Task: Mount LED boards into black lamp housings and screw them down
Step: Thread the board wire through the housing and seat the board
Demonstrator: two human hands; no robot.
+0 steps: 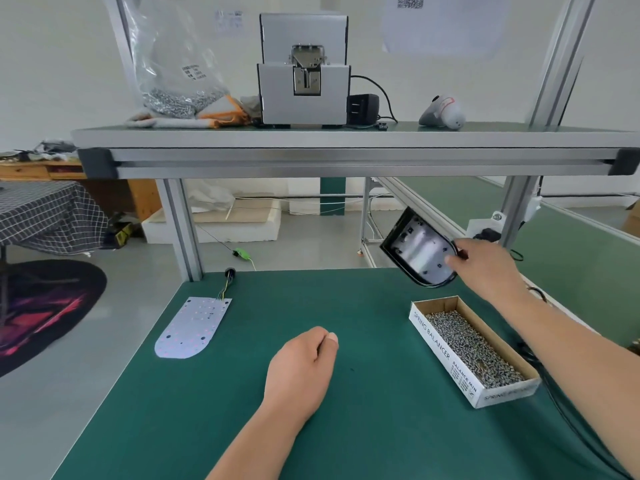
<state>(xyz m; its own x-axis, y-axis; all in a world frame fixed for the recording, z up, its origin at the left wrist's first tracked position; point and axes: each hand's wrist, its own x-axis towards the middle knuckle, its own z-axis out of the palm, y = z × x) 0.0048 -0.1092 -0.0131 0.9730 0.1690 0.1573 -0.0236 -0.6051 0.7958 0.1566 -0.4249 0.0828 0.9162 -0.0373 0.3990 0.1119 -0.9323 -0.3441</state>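
The right hand [485, 261] reaches out to about 2 o'clock from the middle of the green table [363, 427] and grips the black lamp housing [419, 252] by its rounded end, thumb on the inner face and fingers curled round the rim. The housing is lifted off the mat over the table's far right corner, tilted with its open side facing the camera; the inside looks glossy and blurred. The left hand [304, 362] rests on the mat near the table's middle, its fingers curled under into a loose fist with the thumb laid against them; I cannot tell whether anything small lies inside. The LED board [194, 327] lies flat on the mat at 10 o'clock from that hand, well apart from the housing, with thin wires [225, 287] running off its far end. At 3 o'clock from the left hand sits an open cardboard box [446, 355] full of screws [474, 344], beneath the right forearm. On the shelf [346, 140] at 12 o'clock stands a grey screw feeder [303, 69], with a clear bag [173, 64] of screws at its 9 o'clock.
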